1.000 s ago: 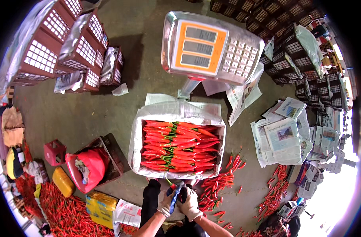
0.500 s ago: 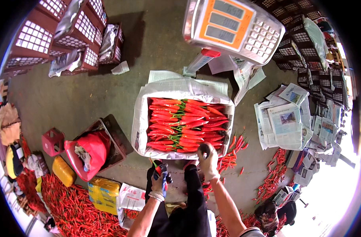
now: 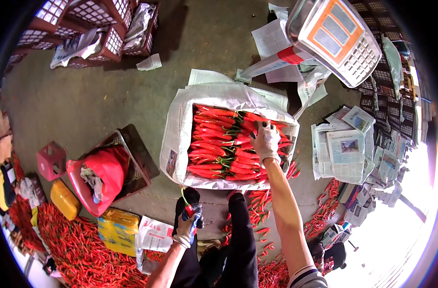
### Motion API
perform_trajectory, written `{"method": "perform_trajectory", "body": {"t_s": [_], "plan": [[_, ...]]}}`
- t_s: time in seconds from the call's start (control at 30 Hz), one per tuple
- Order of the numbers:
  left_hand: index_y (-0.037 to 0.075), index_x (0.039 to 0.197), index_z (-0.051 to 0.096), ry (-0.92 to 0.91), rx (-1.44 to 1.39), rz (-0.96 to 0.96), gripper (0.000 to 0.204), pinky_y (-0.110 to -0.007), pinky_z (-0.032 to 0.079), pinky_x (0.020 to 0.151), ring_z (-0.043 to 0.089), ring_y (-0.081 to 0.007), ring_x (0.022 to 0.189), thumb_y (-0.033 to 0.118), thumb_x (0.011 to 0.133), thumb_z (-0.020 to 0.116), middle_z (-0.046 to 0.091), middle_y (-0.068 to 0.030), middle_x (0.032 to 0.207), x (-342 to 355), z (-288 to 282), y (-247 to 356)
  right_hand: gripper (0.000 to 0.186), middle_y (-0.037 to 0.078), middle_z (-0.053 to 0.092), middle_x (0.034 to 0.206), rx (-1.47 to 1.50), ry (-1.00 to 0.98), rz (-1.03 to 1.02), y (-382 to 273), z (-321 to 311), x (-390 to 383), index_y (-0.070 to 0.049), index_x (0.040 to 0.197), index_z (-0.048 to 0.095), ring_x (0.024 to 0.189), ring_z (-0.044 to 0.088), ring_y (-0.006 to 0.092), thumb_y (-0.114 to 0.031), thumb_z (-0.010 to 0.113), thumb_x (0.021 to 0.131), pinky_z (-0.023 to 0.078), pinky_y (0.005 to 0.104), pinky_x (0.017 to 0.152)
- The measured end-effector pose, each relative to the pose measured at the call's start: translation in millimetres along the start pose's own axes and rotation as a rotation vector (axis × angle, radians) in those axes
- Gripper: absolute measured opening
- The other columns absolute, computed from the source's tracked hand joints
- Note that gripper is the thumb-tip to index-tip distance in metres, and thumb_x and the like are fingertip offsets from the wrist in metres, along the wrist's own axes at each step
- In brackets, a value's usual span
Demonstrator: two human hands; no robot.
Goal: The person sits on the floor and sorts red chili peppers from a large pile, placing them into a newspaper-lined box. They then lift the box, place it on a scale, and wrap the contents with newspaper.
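Observation:
A newspaper-lined box (image 3: 175, 129) sits before me, filled with rows of red chili peppers (image 3: 211, 129), their green stems meeting near the middle. My right hand (image 3: 267, 143), in a pale glove with dark fingertips, reaches over the right part of the rows. Its fingers curl down onto the peppers there; what they grip, if anything, is hidden. Low and near my knees, my left hand (image 3: 189, 223) is gloved and closed around a red chili pepper (image 3: 189, 210), whose green stem points up and away from me.
A scale with a keypad display (image 3: 338, 36) rises behind the box. Loose chilies (image 3: 94, 249) cover the floor at lower left. A red bag (image 3: 111, 180) stands in a crate to the left. Newspapers (image 3: 346, 149) lie at right; stacked crates (image 3: 101, 45) stand far left.
My right hand has moved from the box's near edge up over the peppers on the right. The left still holds its chili by my knees. The head view has shifted.

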State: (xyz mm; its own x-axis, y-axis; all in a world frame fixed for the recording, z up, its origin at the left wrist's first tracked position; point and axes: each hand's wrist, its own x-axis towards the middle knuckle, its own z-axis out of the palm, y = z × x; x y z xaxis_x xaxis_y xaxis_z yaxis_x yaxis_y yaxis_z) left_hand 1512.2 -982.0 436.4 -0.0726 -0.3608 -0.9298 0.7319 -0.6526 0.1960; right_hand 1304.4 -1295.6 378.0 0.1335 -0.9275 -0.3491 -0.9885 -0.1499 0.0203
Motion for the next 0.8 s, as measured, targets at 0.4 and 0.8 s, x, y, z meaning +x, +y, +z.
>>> {"method": "perform_trajectory", "body": {"t_s": [0.4,0.8], "plan": [[0.005,0.12,0.059,0.138,-0.058,-0.022,0.03,-0.027,0.053,0.057,0.06,-0.0129,0.062,0.009,0.09,0.06,0.062,-0.0031,0.083,10,-1,-44,0.057,0.019,0.055,0.113,0.176,0.088,-0.257,21,20,-35,-0.006,0.126,0.047,0.102,0.055,0.0371,-0.031,0.068,0.078,0.046,0.047,0.085],[0.004,0.12,0.058,0.041,-0.031,0.086,0.035,-0.03,0.054,0.062,0.06,-0.0138,0.069,0.013,0.087,0.065,0.061,-0.0048,0.082,16,66,-51,0.056,0.018,0.056,0.115,0.019,-0.065,-0.234,21,4,-28,-0.01,0.123,0.051,0.103,0.056,0.035,-0.031,0.072,0.075,0.047,0.0483,0.084]]}}
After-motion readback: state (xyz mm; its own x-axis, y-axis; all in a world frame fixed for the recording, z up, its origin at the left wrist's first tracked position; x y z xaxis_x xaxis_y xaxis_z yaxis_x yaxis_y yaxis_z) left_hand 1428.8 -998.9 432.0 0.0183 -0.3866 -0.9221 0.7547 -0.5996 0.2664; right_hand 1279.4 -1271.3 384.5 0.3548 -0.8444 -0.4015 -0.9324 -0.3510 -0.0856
